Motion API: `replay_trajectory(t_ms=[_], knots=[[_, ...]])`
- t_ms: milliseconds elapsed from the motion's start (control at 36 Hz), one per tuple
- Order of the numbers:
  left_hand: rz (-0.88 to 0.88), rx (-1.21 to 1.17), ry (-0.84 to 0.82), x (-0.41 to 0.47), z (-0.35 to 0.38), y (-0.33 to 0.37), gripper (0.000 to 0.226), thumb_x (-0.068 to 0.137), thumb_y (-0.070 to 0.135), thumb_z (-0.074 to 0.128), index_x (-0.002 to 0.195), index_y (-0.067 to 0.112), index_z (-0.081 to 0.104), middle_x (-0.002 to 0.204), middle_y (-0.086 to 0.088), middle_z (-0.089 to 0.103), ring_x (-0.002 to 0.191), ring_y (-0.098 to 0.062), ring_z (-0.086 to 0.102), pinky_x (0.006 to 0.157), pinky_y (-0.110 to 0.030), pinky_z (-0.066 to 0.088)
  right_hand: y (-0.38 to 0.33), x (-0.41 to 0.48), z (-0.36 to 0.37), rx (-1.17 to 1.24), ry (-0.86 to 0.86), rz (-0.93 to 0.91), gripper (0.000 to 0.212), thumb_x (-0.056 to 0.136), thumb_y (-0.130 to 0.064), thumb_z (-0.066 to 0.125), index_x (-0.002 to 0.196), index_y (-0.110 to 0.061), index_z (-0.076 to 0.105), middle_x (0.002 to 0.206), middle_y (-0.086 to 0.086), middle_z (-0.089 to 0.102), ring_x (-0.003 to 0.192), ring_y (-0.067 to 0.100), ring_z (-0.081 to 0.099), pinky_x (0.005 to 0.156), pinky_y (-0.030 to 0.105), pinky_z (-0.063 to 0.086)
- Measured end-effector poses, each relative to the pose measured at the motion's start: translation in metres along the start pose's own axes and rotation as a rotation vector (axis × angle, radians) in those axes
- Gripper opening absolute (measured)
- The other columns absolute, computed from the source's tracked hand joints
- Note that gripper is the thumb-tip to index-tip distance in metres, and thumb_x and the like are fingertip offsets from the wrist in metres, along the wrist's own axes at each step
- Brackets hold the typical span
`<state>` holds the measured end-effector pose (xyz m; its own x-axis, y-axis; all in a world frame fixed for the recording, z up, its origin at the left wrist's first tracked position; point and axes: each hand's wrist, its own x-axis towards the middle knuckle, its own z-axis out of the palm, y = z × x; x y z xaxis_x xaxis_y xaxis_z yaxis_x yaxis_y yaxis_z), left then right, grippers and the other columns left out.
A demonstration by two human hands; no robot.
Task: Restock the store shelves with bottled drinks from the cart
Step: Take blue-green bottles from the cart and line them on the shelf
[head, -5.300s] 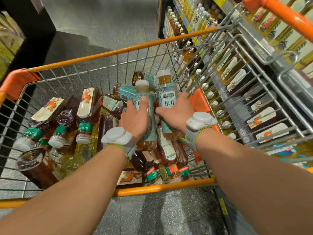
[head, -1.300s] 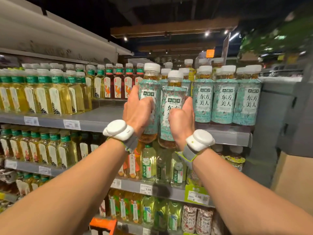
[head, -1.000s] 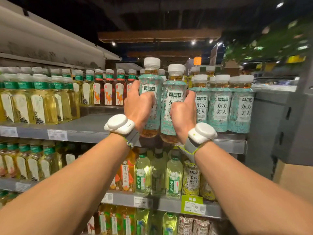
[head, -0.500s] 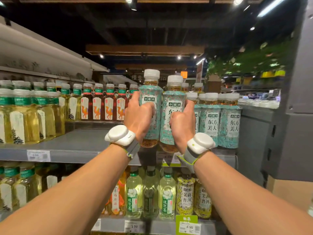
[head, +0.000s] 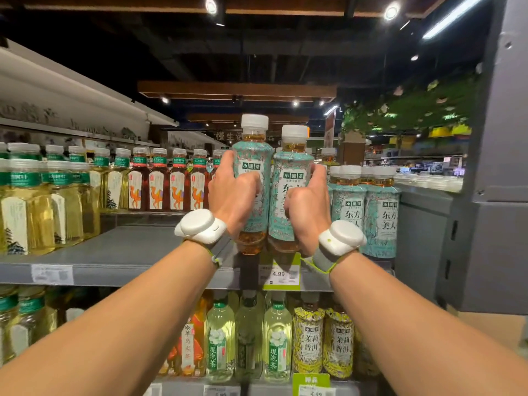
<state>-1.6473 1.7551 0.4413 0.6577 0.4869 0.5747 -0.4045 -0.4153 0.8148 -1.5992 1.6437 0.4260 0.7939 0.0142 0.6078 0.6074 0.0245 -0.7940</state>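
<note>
Now the left hand (head: 233,195) is wrapped tight round the first bottle (head: 253,155) of tea, and the right hand (head: 307,207) is wrapped tight round the second bottle (head: 293,167). Both bottles are upright in the air, side by side and touching, just above the front edge of the grey shelf (head: 128,252), so they are not on it yet. What could go wrong? They could bump the blue-green bottles (head: 365,212) that stand just to the right, and one bump could knock that row over. The bottles look smooth and full, so one could slip down if a hand lets its hold go loose. A bottle put too near the edge could tip off and fall. The shelf is flat, with a bare patch to the left of the hands and a green price tag (head: 280,271) on its front. Red camel bottles (head: 177,184) and yellow bottles (head: 43,207) stand further left. More drinks (head: 248,338) fill the shelf below. The room is a dim shop with small bright lights (head: 391,11) in a dark ceiling, green leaves (head: 414,104) up high and a grey wall (head: 500,167) on the right.
</note>
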Motion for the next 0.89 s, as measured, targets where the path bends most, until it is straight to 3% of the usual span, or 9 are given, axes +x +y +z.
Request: replay_trajectory(t_ms=[83,222,417,472,528,611,667,806,889], knots=[[-0.007,-0.029,0.009,0.002,-0.002,0.003,0.053,0.059,0.016,0.053,0.1,0.049,0.058,0.084,0.021,0.068,0.085,-0.016,0.063,0.083,-0.05,0.055,-0.004,0.005,-0.001,-0.017,-0.049,-0.017,0.068,0.073,0.009,0.046,0.131,-0.024,0.037,0.11,0.008,0.058,0.092,0.029,0.058,0.072,0.042,0.048],[-0.013,-0.081,-0.001,0.004,-0.003,-0.002,0.063,0.058,0.015,0.053,0.12,0.027,0.052,0.105,-0.003,0.067,0.103,-0.036,0.063,0.093,-0.065,0.05,-0.004,0.008,0.002,-0.065,-0.041,-0.089,0.062,0.072,0.014,0.049,0.122,-0.022,0.044,0.087,-0.01,0.057,0.077,0.012,0.056,0.063,0.029,0.044],[-0.046,-0.11,-0.033,0.005,0.003,-0.015,0.06,0.06,0.015,0.052,0.116,0.034,0.045,0.102,0.004,0.062,0.096,-0.029,0.061,0.091,-0.063,0.052,0.006,0.008,0.01,-0.082,0.028,-0.072,0.064,0.073,0.016,0.05,0.125,-0.021,0.046,0.092,-0.014,0.058,0.08,0.0,0.054,0.066,0.03,0.044],[-0.063,-0.081,-0.036,0.007,0.003,-0.019,0.054,0.062,0.015,0.052,0.107,0.044,0.041,0.099,0.013,0.059,0.1,-0.028,0.059,0.092,-0.062,0.049,0.01,0.007,0.013,-0.088,0.036,-0.058,0.061,0.073,0.016,0.05,0.122,-0.02,0.047,0.091,-0.014,0.059,0.079,0.003,0.055,0.067,0.031,0.046],[-0.067,-0.082,-0.037,0.007,0.003,-0.023,0.052,0.061,0.017,0.052,0.105,0.042,0.042,0.1,0.005,0.062,0.101,-0.034,0.059,0.092,-0.058,0.049,0.012,0.005,0.016,-0.104,0.05,-0.046,0.057,0.074,0.015,0.049,0.122,-0.016,0.047,0.095,-0.009,0.062,0.082,0.012,0.058,0.073,0.034,0.048],[-0.065,-0.085,-0.025,0.009,0.003,-0.032,0.06,0.059,0.019,0.051,0.117,0.031,0.045,0.106,-0.008,0.064,0.103,-0.042,0.059,0.084,-0.052,0.05,0.014,-0.002,0.022,-0.152,0.067,-0.027,0.06,0.077,0.008,0.046,0.13,-0.02,0.044,0.112,0.003,0.064,0.097,0.028,0.059,0.082,0.042,0.05],[-0.072,-0.082,-0.028,0.01,0.004,-0.038,0.077,0.059,0.019,0.051,0.134,0.031,0.041,0.131,-0.012,0.06,0.121,-0.044,0.054,0.098,-0.061,0.047,0.017,-0.005,0.024,-0.198,0.07,-0.016,0.062,0.078,0.005,0.046,0.134,-0.02,0.041,0.119,0.007,0.063,0.105,0.034,0.058,0.087,0.047,0.05],[-0.096,-0.069,-0.044,0.006,0.005,-0.047,0.094,0.058,0.02,0.051,0.15,0.025,0.034,0.149,-0.011,0.05,0.132,-0.041,0.048,0.106,-0.062,0.041,0.026,-0.014,0.026,-0.297,0.08,0.023,0.061,0.078,-0.003,0.047,0.136,-0.022,0.039,0.122,0.008,0.062,0.103,0.036,0.059,0.085,0.045,0.05],[-0.094,-0.052,-0.041,0.006,0.005,-0.057,0.081,0.062,0.02,0.051,0.142,0.027,0.04,0.15,-0.002,0.05,0.124,-0.029,0.05,0.106,-0.052,0.041,0.032,-0.019,0.03,-0.355,0.077,0.022,0.062,0.076,-0.005,0.045,0.136,-0.017,0.038,0.126,0.009,0.061,0.108,0.037,0.058,0.086,0.044,0.048]])
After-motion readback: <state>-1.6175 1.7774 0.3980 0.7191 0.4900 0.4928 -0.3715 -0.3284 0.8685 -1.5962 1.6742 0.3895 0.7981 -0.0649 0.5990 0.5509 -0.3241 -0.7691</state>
